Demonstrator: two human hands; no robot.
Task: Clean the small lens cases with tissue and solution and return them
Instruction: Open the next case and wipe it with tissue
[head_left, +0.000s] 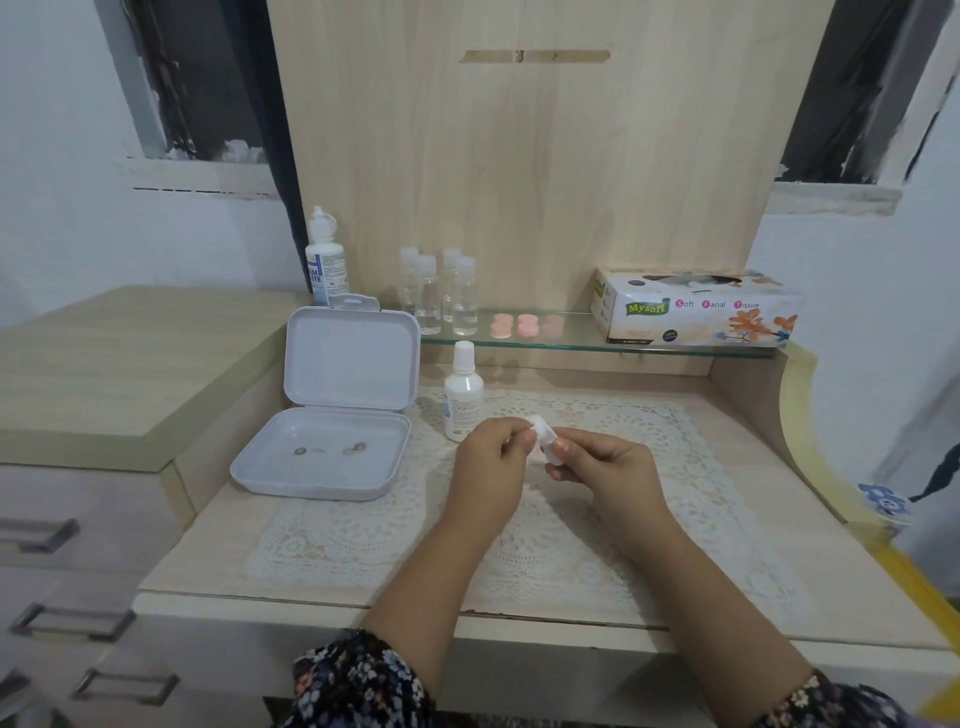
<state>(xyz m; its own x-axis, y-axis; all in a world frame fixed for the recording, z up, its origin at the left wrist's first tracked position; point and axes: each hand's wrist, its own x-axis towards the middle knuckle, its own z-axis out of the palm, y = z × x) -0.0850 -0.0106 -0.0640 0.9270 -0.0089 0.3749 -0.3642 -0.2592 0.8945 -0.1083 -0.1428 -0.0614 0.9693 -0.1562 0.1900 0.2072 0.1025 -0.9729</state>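
Observation:
Both my hands meet above the lace mat (363, 540) around a small white lens case (540, 431), partly hidden by my fingers. My left hand (493, 457) pinches its upper left side. My right hand (602, 467) grips it from the right and below. I cannot tell whether tissue is wrapped around it. A small white solution bottle (462, 395) stands upright just behind my left hand. Pink lens cases (524, 326) lie in a row on the glass shelf (571, 343). A tissue box (696, 306) rests at the shelf's right end.
An open grey box (332, 415) sits on the left of the mat with two small greenish items (327, 449) in its tray. Several clear bottles (441, 293) and a taller solution bottle (326, 260) stand at the back. Drawers (72, 571) lie to the left.

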